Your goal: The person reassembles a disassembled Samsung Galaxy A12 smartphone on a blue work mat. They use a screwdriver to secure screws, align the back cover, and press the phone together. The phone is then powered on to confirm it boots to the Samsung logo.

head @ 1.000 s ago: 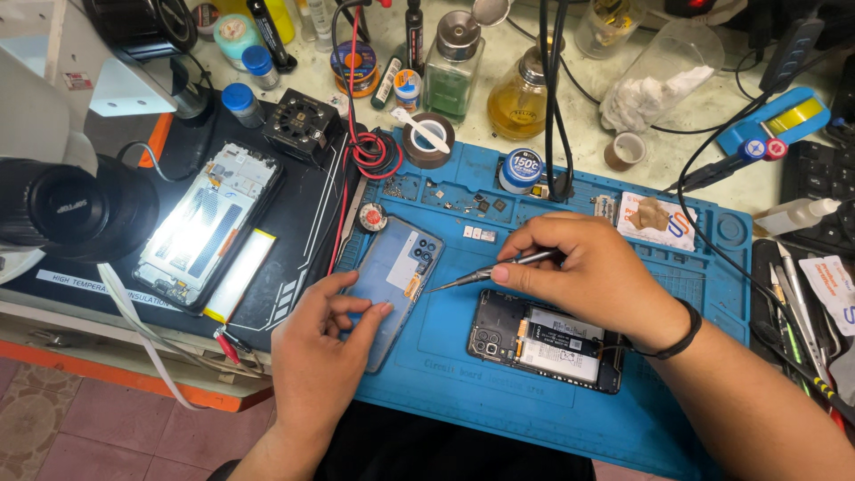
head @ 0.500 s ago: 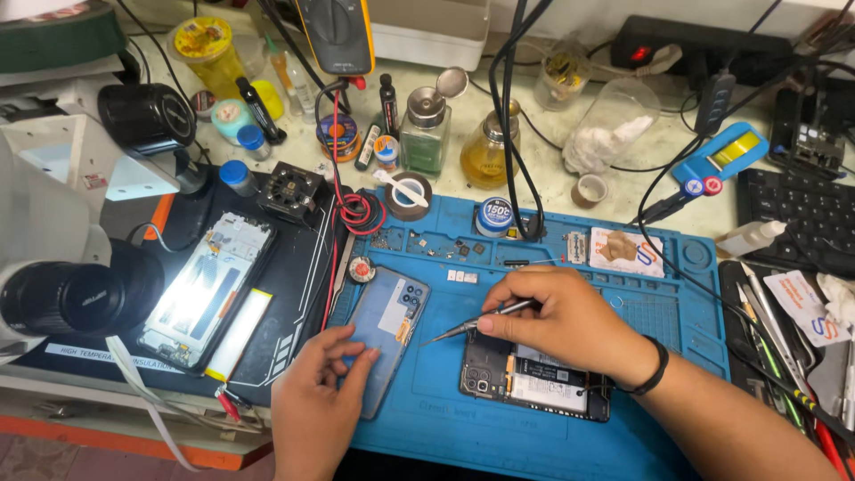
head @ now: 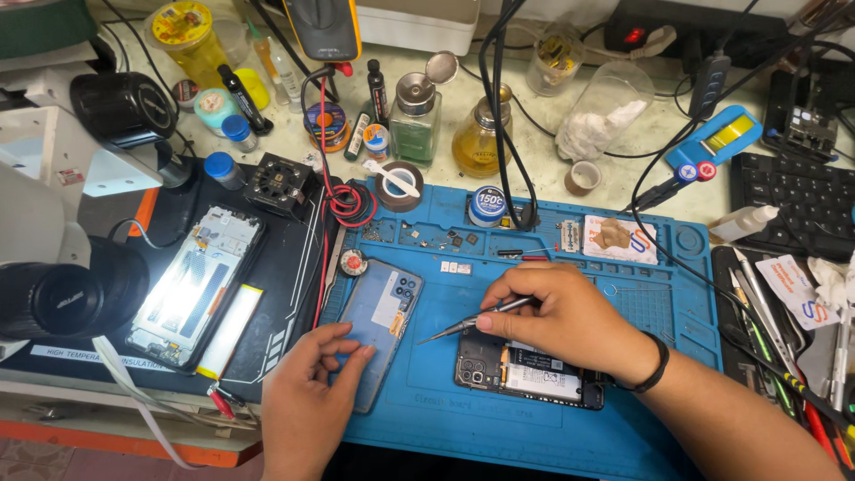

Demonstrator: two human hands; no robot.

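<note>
Lit-up phone frame [head: 198,287] sits off to the left on the black mat. My left hand [head: 307,401] rests loosely open on the blue back cover [head: 378,321], and my right hand [head: 561,316] pinches tweezers [head: 472,322] just above the opened phone [head: 525,374] on the blue mat [head: 677,312].

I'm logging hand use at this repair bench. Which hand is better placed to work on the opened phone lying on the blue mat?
Probably the right hand: it already holds the tweezers and rests directly above the opened phone. The left hand is on the blue back cover, off to the side.
</note>
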